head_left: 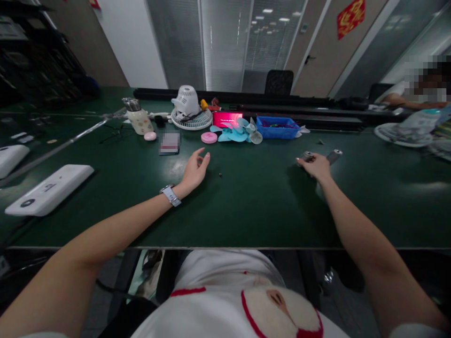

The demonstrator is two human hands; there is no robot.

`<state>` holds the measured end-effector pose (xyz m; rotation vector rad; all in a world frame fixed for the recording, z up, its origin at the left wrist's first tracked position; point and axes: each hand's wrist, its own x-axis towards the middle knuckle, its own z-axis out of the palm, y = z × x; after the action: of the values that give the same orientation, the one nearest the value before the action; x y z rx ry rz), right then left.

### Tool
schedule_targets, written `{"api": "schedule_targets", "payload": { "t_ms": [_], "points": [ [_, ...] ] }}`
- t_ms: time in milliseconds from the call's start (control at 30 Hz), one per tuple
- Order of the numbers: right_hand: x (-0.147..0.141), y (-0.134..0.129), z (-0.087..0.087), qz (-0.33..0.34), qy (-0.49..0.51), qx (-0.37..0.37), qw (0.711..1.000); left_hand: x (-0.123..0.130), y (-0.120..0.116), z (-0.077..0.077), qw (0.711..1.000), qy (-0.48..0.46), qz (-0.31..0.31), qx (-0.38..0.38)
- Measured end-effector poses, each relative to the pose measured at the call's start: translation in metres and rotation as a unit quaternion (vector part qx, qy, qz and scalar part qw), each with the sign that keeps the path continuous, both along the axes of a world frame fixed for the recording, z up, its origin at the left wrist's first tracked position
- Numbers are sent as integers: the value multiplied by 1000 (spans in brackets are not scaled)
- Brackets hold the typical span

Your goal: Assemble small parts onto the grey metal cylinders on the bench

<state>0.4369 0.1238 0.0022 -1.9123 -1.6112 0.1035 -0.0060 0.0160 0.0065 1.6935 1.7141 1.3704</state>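
My left hand (195, 171), with a watch (170, 195) on its wrist, rests low over the green table, fingers apart and holding nothing. A tiny dark piece (220, 174) lies just right of it. Over the table's right half, my right hand (318, 167) has its fingers closed around a short dark cylinder with a metal end (307, 156); its exact kind does not show. Beyond that hand, a grey cylinder (334, 156) sticks out to the right; the hand hides its near end, so I cannot tell if it is also gripped.
Along the back are a white fan (186, 101), a patterned bottle (138, 117), a pink disc (209, 137), light-blue fan blades (234, 134) and a blue basket (278, 133). A white device (49, 190) lies at left. Another person (405, 96) sits at far right, near more fan parts (416, 126).
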Motion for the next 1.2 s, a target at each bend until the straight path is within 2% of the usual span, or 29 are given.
{"api": "schedule_targets", "payload": {
  "t_ms": [100,200,267,300,367,433,533,667,767,867,933,1033,1133,1200],
  "points": [
    [-9,-12,9,-48,27,-17,998,-1,2,-3,997,-70,30,-18],
    [-46,-37,25,-45,-12,104,993,-2,3,-4,993,-103,51,-20],
    [-87,-60,34,45,-52,191,979,-2,3,-3,992,-114,55,-21],
    [-110,-71,35,132,-62,193,970,-2,3,-3,991,-117,54,-21],
    [-156,-90,33,317,-78,128,937,-1,2,-2,991,-119,50,-23],
    [-197,-100,26,407,-89,65,907,-1,1,-2,992,-118,50,-23],
    [-235,-99,14,420,-93,40,902,-1,0,-3,991,-117,53,-23],
    [-253,-87,7,394,-68,39,916,-2,1,-5,994,-101,43,-17],
    [-244,-84,12,406,-50,37,912,-3,2,-7,996,-86,36,-15],
    [-203,-80,27,387,-28,81,918,-3,1,-6,996,-85,31,-16],
    [-157,-74,39,318,-22,138,938,-3,0,-5,996,-81,27,-19],
    [-79,-60,53,147,-42,204,967,-1,-2,-2,997,-71,18,-27],
    [-24,-46,56,21,-50,174,983,1,-3,0,997,-68,10,-29],
    [-9,-41,52,-6,-45,139,989,1,-3,0,997,-69,13,-31]
  ]
}}
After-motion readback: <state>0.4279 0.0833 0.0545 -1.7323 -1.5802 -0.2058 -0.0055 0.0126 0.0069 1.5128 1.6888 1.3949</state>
